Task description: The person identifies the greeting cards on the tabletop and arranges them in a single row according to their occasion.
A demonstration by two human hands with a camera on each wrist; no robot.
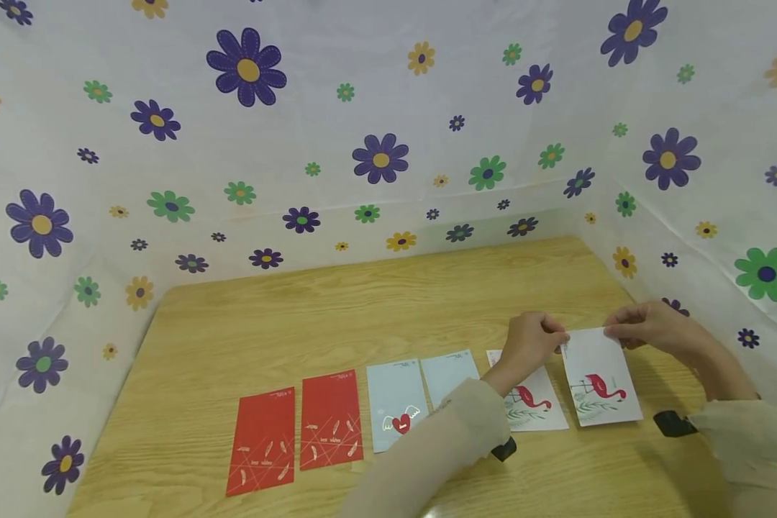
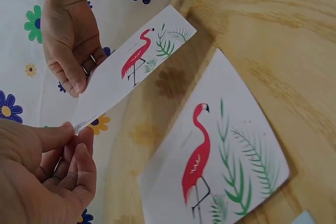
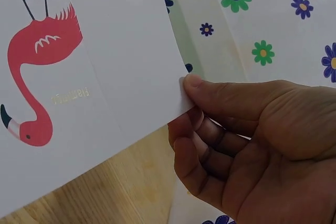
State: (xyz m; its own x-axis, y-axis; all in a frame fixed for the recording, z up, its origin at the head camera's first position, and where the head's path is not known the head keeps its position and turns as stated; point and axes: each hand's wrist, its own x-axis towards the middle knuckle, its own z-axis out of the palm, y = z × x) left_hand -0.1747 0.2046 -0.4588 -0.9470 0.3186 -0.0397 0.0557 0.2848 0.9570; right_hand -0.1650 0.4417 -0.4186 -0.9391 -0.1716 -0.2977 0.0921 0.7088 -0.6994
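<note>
A white flamingo card (image 1: 601, 378) is held up by its two far corners at the right of the table. My left hand (image 1: 529, 342) pinches its far left corner between thumb and fingers. At the far right corner, my right hand (image 1: 660, 332) pinches it the same way, as the right wrist view shows with the card (image 3: 105, 77) large and its red flamingo upside down. A second flamingo card (image 2: 173, 182) lies flat on the table just left of the held one, partly hidden by my left hand and wrist in the head view.
Farther left in the row lie two red cards (image 1: 262, 442) with feather prints and two pale blue cards (image 1: 395, 392), one with a winged heart. My left sleeve (image 1: 466, 424) covers part of the blue ones. A flowered white cloth (image 1: 311, 144) surrounds the wooden table (image 1: 285, 324).
</note>
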